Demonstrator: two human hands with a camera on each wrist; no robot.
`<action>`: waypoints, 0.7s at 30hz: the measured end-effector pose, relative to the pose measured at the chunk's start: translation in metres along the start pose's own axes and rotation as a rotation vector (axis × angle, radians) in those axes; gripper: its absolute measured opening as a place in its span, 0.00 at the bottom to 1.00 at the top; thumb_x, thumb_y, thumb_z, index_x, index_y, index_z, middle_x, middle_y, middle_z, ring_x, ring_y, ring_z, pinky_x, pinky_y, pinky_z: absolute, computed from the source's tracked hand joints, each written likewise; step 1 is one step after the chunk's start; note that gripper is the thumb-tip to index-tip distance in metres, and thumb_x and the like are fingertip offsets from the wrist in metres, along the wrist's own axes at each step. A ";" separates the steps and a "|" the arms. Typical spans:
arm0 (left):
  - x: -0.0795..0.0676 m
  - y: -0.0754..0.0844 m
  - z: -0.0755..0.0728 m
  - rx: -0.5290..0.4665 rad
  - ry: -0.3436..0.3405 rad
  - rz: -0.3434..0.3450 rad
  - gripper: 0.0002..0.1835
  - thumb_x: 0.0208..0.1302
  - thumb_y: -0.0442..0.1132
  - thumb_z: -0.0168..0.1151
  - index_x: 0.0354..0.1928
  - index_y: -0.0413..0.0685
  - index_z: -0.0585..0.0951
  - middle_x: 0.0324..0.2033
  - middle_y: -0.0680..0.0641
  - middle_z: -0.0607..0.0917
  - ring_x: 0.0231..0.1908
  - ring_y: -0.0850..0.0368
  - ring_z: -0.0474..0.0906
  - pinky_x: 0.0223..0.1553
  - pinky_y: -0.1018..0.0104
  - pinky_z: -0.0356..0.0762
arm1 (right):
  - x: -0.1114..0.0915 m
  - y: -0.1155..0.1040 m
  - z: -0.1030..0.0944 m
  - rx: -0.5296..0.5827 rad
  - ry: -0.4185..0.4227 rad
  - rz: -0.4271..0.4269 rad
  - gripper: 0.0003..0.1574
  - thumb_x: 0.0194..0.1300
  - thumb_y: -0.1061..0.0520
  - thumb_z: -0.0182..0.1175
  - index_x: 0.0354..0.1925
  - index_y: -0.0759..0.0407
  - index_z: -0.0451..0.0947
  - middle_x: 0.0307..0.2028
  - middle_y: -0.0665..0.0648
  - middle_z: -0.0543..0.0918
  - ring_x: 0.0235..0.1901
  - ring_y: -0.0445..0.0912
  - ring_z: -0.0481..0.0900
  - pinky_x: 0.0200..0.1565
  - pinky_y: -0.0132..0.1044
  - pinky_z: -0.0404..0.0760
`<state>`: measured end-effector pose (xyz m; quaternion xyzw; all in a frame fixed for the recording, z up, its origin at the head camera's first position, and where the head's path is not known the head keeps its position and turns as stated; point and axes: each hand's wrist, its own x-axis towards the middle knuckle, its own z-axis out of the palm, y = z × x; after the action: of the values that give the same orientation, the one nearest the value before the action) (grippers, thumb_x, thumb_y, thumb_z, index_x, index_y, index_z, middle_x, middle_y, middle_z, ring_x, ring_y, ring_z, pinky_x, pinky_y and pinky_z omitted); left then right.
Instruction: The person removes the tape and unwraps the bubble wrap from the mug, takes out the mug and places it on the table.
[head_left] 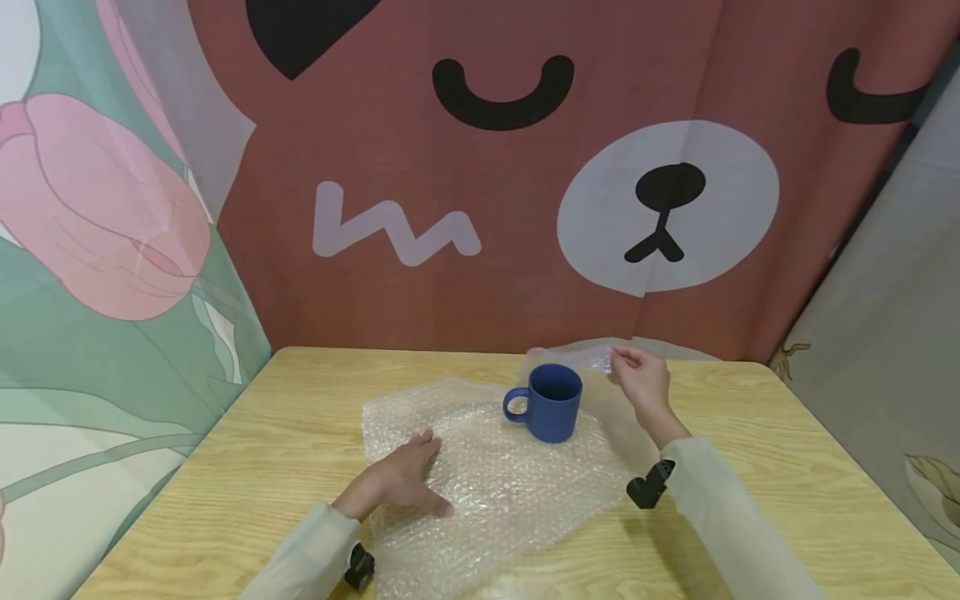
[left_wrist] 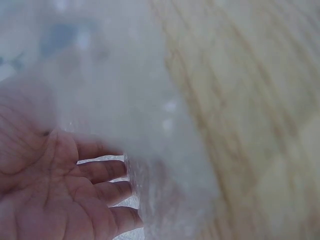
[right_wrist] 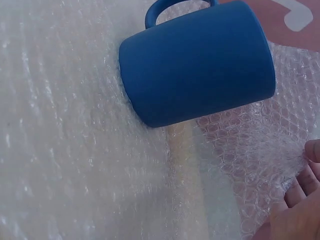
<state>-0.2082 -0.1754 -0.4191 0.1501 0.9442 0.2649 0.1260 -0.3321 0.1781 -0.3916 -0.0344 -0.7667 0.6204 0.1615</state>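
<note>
A blue mug (head_left: 554, 408) stands upright on a sheet of bubble wrap (head_left: 495, 492), its handle toward the left. My right hand (head_left: 643, 385) pinches the far right corner of the sheet between thumb and fingers, and that part is lifted up behind the mug. In the right wrist view the raised bubble wrap (right_wrist: 260, 150) stretches from the fingertips past the mug (right_wrist: 200, 65). My left hand (head_left: 405, 475) lies with spread fingers at the sheet's left side. In the left wrist view the straight fingers (left_wrist: 105, 171) of that hand are partly behind blurred bubble wrap (left_wrist: 125, 100).
The light wooden table (head_left: 750, 467) extends around the sheet on both sides. Behind its far edge hangs a cloth with a bear print (head_left: 450, 292). Patterned cloths also hang at the left (head_left: 135, 358) and right (head_left: 885, 333). A small black camera sits on each wrist.
</note>
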 end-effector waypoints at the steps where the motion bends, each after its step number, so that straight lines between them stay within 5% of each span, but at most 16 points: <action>1: 0.000 0.000 0.000 0.001 0.001 -0.001 0.57 0.42 0.51 0.80 0.69 0.27 0.60 0.70 0.28 0.53 0.70 0.33 0.48 0.67 0.43 0.48 | 0.001 0.001 0.000 -0.011 0.006 0.004 0.18 0.69 0.61 0.57 0.52 0.73 0.78 0.43 0.69 0.83 0.22 0.32 0.81 0.31 0.27 0.81; 9: -0.001 0.002 0.000 -0.002 0.001 -0.002 0.57 0.42 0.51 0.80 0.69 0.27 0.60 0.70 0.28 0.53 0.70 0.32 0.48 0.67 0.43 0.49 | 0.000 0.000 0.001 -0.018 0.043 -0.024 0.13 0.64 0.62 0.60 0.46 0.66 0.75 0.34 0.59 0.87 0.24 0.32 0.81 0.32 0.27 0.80; 16: 0.000 0.000 0.000 -0.002 -0.016 -0.009 0.58 0.43 0.52 0.79 0.69 0.28 0.60 0.71 0.29 0.53 0.70 0.34 0.47 0.67 0.44 0.48 | 0.002 0.001 0.001 -0.002 -0.009 -0.136 0.04 0.64 0.66 0.63 0.38 0.66 0.79 0.36 0.63 0.85 0.29 0.37 0.82 0.34 0.28 0.81; 21: 0.001 -0.002 -0.001 0.005 -0.039 -0.007 0.58 0.43 0.53 0.79 0.70 0.29 0.59 0.71 0.30 0.52 0.71 0.35 0.46 0.67 0.44 0.47 | 0.003 0.002 -0.001 -0.066 -0.045 -0.155 0.10 0.66 0.63 0.62 0.42 0.69 0.83 0.37 0.62 0.85 0.31 0.35 0.81 0.35 0.28 0.81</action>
<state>-0.2102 -0.1768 -0.4194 0.1522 0.9426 0.2592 0.1451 -0.3351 0.1808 -0.3929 0.0337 -0.7906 0.5810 0.1904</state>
